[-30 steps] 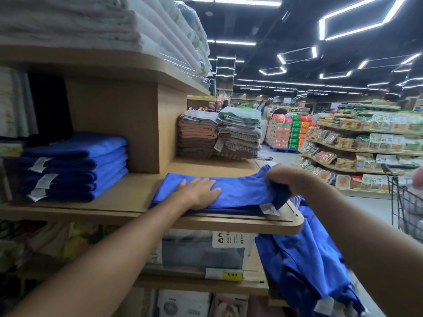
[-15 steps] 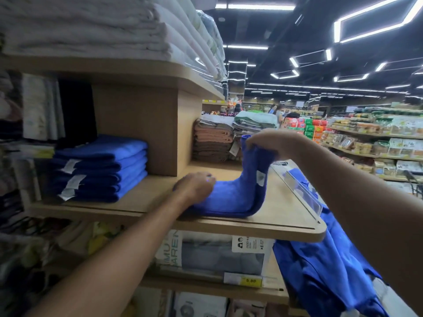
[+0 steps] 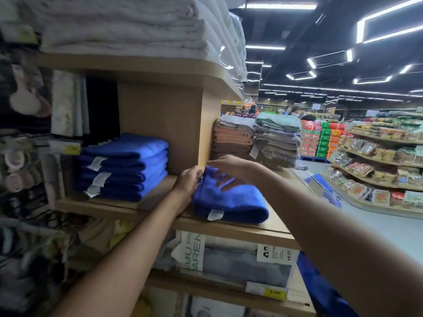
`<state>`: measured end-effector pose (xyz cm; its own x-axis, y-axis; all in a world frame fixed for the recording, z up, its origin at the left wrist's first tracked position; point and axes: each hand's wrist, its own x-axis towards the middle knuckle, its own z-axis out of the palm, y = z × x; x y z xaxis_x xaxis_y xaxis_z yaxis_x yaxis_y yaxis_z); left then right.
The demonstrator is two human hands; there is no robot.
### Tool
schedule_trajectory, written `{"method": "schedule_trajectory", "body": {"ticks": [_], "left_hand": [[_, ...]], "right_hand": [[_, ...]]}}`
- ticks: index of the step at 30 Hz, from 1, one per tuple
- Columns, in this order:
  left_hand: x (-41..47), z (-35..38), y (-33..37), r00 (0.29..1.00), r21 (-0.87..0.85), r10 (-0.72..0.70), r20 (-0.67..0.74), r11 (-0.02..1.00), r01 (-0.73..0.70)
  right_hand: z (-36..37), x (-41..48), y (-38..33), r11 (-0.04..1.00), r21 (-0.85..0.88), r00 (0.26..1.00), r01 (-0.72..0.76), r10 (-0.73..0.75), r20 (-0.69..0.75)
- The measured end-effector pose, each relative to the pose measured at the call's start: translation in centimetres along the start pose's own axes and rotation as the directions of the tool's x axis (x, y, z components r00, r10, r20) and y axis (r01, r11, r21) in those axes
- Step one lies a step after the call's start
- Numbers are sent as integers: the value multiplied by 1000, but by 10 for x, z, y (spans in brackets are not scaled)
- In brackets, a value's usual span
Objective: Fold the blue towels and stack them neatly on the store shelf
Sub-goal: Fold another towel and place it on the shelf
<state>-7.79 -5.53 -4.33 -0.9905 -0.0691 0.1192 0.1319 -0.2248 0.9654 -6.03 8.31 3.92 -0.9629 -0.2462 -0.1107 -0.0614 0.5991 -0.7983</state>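
A folded blue towel [image 3: 231, 203] with a white tag lies on the wooden shelf [image 3: 119, 208], near its front edge. My left hand [image 3: 188, 182] is at the towel's far left corner, fingers curled on the edge. My right hand [image 3: 229, 171] reaches over from the right, and its fingers lie on the towel's top. To the left stands a stack of folded blue towels [image 3: 123, 168] against the shelf's upright panel. More blue cloth [image 3: 325, 291] hangs below my right arm.
White towels [image 3: 128, 26] fill the shelf above. Brown and grey towel stacks [image 3: 256, 140] sit behind my hands. Packaged bedding [image 3: 229, 259] is on the shelf below. An aisle with food shelves [image 3: 377, 161] runs on the right.
My right hand has carried the towel's raised right end over to the left and laid it down, making a compact fold. My left hand moved from the towel's top to its left edge.
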Motion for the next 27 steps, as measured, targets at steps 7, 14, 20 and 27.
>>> {"method": "schedule_trajectory", "body": {"ticks": [7, 14, 20, 27], "left_hand": [[24, 19, 13, 969, 685, 181, 166, 686, -245], [44, 27, -24, 946, 946, -105, 307, 140, -291], [41, 21, -29, 955, 951, -98, 280, 163, -262], [28, 18, -21, 956, 903, 27, 294, 321, -287]], "right_hand": [[-30, -9, 60, 771, -620, 945, 146, -293, -143], [-11, 5, 103, 761, -648, 982, 19, -138, -133], [-9, 7, 116, 840, -542, 938, -21, -170, -301], [-22, 4, 130, 956, -282, 895, -77, -59, -442]]}}
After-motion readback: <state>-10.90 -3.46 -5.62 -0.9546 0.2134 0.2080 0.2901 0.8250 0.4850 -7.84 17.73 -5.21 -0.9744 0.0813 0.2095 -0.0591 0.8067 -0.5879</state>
